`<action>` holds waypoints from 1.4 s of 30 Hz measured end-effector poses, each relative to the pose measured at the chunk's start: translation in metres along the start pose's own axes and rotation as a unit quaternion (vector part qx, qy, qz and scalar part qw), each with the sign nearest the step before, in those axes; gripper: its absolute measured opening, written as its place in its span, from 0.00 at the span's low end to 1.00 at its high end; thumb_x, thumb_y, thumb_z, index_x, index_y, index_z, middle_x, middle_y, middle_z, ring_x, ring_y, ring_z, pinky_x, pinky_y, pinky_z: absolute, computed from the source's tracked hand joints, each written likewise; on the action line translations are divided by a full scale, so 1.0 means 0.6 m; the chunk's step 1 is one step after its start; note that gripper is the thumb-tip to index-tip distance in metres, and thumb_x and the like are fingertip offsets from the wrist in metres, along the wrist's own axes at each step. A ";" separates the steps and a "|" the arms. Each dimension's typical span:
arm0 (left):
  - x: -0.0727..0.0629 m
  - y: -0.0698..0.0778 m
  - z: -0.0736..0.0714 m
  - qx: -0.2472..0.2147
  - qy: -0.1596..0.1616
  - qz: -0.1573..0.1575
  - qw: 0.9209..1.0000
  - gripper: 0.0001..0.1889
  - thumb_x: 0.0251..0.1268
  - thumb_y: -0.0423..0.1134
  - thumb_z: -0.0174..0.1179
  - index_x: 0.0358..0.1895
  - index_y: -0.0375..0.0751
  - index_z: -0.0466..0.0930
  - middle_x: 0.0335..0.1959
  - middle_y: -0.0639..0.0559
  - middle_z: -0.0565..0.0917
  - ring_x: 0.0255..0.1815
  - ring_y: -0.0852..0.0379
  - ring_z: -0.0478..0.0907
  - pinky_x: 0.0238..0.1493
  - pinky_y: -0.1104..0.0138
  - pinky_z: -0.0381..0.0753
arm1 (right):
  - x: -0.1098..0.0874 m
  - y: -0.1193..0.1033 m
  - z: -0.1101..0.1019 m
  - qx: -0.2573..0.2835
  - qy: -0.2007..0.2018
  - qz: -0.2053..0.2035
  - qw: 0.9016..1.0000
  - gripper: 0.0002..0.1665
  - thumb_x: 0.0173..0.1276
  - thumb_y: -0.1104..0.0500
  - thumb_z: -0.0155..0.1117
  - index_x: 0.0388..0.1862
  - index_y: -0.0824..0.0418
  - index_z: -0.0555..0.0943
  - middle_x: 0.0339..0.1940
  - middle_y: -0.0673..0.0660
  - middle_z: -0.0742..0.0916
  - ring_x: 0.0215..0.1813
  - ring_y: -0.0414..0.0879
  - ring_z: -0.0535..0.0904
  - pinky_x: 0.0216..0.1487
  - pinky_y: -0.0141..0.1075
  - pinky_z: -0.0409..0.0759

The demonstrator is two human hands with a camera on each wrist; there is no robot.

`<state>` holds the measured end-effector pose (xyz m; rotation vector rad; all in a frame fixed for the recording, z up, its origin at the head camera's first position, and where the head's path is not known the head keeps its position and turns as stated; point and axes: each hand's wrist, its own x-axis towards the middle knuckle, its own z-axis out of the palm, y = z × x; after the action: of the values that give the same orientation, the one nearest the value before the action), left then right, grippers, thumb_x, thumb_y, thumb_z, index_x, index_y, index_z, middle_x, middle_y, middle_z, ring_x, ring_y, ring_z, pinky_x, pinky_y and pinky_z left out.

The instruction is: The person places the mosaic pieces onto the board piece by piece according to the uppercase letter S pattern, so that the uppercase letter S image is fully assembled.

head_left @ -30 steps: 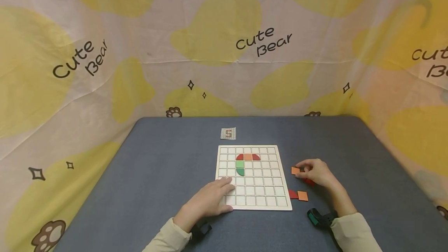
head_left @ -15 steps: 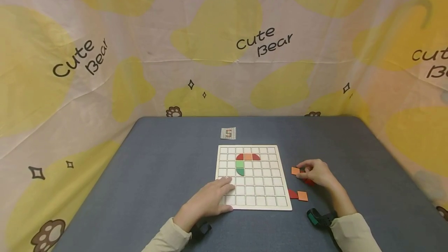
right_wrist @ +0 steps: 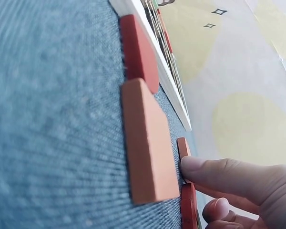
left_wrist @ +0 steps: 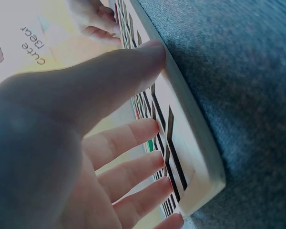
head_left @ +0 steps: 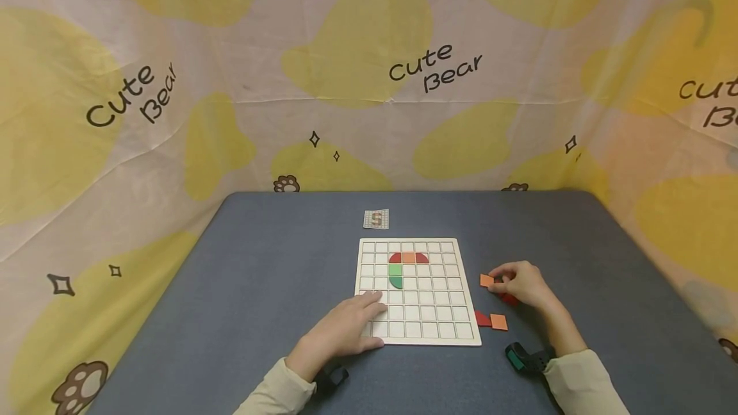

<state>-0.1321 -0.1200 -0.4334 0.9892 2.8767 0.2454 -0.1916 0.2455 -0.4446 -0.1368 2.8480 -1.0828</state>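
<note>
My left hand (head_left: 340, 325) rests on the near left part of a white grid board (head_left: 426, 342), fingers spread and thumb along the board's edge. Beyond the board's right side, my right hand (head_left: 526, 284) pinches an orange square tile (head_left: 485, 280) with thumb and index finger; the tile appears to be down on the table. Red tiles (right_wrist: 188, 210) lie close by, partly hidden under that hand. On the board, two red quarter-circle tiles (head_left: 395, 259) flank an orange square (head_left: 408, 258). Below them sit a light green square (head_left: 394, 269) and a green quarter-circle (head_left: 396, 282).
Touching or nearly touching the board's lower right edge is a red curved tile (head_left: 482, 319), with another orange square (head_left: 498, 322) beside it. A small card (head_left: 376, 219) with a printed S-like figure lies behind the board. A patterned curtain (head_left: 357, 82) surrounds the blue table (head_left: 277, 261).
</note>
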 end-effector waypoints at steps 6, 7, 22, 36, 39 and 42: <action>0.000 0.000 -0.001 0.001 -0.001 0.000 1.000 0.29 0.57 0.52 0.66 0.61 0.43 0.75 0.67 0.45 0.74 0.69 0.48 0.72 0.68 0.57 0.74 | -0.003 -0.009 0.002 -0.016 -0.003 0.008 1.000 0.19 0.55 0.58 0.73 0.42 0.69 0.85 0.17 0.49 0.71 0.21 0.40 0.65 0.21 0.29 0.61; 0.000 0.000 -0.001 0.001 -0.001 0.000 1.000 0.29 0.57 0.52 0.66 0.61 0.43 0.75 0.67 0.45 0.74 0.69 0.48 0.72 0.68 0.57 0.74 | -0.003 -0.010 0.002 -0.017 -0.002 0.009 1.000 0.19 0.55 0.58 0.73 0.42 0.69 0.85 0.17 0.49 0.71 0.21 0.41 0.65 0.21 0.29 0.61; 0.002 0.000 -0.001 -0.003 -0.010 -0.003 1.000 0.30 0.57 0.52 0.66 0.62 0.44 0.75 0.68 0.46 0.74 0.70 0.48 0.71 0.69 0.57 0.73 | 0.000 -0.022 0.011 -0.010 -0.003 -0.004 1.000 0.19 0.55 0.58 0.73 0.42 0.69 0.85 0.17 0.49 0.71 0.21 0.40 0.65 0.21 0.28 0.61; 0.004 -0.003 -0.004 0.006 -0.017 -0.003 1.000 0.29 0.58 0.53 0.65 0.62 0.44 0.75 0.68 0.45 0.73 0.70 0.48 0.71 0.68 0.57 0.73 | 0.012 -0.045 0.029 -0.004 -0.011 -0.026 1.000 0.18 0.54 0.59 0.73 0.42 0.69 0.85 0.17 0.50 0.72 0.22 0.41 0.65 0.22 0.28 0.59; 0.004 -0.003 -0.002 0.005 -0.019 -0.001 1.000 0.30 0.58 0.53 0.65 0.62 0.44 0.75 0.69 0.45 0.72 0.70 0.48 0.70 0.69 0.57 0.73 | 0.013 -0.050 0.032 0.002 -0.014 -0.032 0.999 0.19 0.54 0.59 0.74 0.41 0.69 0.85 0.16 0.49 0.71 0.21 0.40 0.64 0.23 0.28 0.59; 0.004 -0.002 0.000 0.005 -0.021 -0.002 1.000 0.30 0.58 0.53 0.65 0.62 0.44 0.75 0.69 0.46 0.72 0.70 0.48 0.70 0.69 0.57 0.73 | 0.015 -0.055 0.035 0.005 -0.013 -0.039 0.999 0.19 0.53 0.58 0.75 0.41 0.69 0.85 0.16 0.49 0.71 0.21 0.39 0.64 0.23 0.28 0.59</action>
<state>-0.1348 -0.1197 -0.4337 0.9777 2.8442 0.2069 -0.1962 0.2061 -0.4385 -0.2607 2.8362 -1.0995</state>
